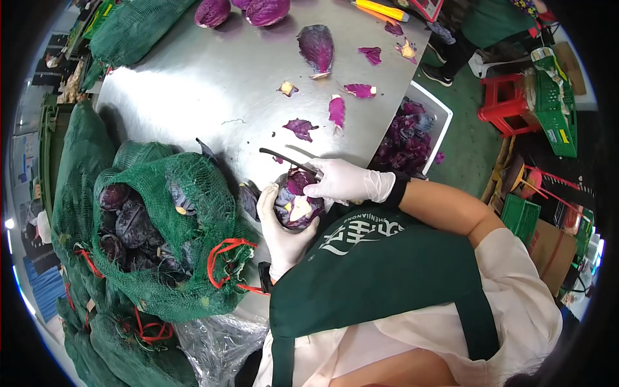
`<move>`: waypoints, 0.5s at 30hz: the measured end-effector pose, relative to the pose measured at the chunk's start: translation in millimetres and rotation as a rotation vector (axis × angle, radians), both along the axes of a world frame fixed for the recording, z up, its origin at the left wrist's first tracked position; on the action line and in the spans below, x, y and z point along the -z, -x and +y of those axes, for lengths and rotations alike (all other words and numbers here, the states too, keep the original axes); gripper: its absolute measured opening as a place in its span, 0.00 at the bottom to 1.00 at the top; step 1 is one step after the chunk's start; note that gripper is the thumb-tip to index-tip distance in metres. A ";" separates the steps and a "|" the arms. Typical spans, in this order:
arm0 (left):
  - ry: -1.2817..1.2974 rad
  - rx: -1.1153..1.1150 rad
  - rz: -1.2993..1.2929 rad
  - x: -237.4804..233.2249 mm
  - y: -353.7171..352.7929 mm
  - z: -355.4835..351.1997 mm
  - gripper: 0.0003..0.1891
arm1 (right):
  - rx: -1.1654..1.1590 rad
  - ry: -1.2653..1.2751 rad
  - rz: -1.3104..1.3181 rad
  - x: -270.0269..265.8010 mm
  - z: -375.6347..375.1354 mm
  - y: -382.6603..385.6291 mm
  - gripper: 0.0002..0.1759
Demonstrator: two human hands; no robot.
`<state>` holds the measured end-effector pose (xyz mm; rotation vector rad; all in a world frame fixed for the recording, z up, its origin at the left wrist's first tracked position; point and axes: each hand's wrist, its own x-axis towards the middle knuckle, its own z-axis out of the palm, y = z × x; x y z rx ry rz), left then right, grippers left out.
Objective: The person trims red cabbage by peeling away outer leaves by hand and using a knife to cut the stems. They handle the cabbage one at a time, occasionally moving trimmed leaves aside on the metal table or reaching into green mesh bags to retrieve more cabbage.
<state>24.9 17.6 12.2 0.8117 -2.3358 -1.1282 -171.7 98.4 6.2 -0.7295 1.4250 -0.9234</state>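
Beside the open green mesh sack (pixel 129 289), your left hand (pixel 282 235) curves around a purple cabbage (pixel 298 223), thumb on one side and fingers on the other, the pale cut patch (pixel 300 207) exposed between them. Your right hand (pixel 345 180) is closed on a slim dark tool (pixel 274 155), its fingertips meeting the upper leaves; it looks like a knife, though the view is too poor to say for certain. Loose leaves (pixel 300 129) lie scattered on the steel worktop (pixel 225 84) beyond the sack, and a white crate (pixel 440 115) of purple leaves stands past the worktop edge, on the side away from the sack.

For clean work here, brace the cabbage firmly low on its sides and curl the left fingertips back from the edge's path. Short, shallow strokes, turned away from the left thumb, should take a leaf or stem end without biting deep; turn the cabbage rather than twisting the right wrist.

Your right palm hides the tool's gripped end, and where its edge meets the leaves cannot be made out. Your left hand covers the cabbage's side nearest the sack, green mesh blurs the cabbages (pixel 133 222) inside, and the frame cuts off the worktop's far end
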 end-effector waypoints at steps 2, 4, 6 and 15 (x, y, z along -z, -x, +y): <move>0.048 0.007 -0.018 -0.3 2.7 2.6 0.50 | 0.031 -0.003 -0.028 2.8 2.5 -0.5 0.35; 0.125 0.012 -0.056 0.5 5.6 5.8 0.51 | 0.030 -0.020 -0.069 2.1 6.1 1.5 0.38; 0.141 0.025 -0.073 1.2 6.4 8.7 0.51 | 0.034 -0.010 -0.062 6.8 8.5 0.6 0.38; 0.055 -0.108 -0.024 -0.1 10.0 11.6 0.49 | -0.002 0.390 0.673 3.8 19.5 -14.4 0.43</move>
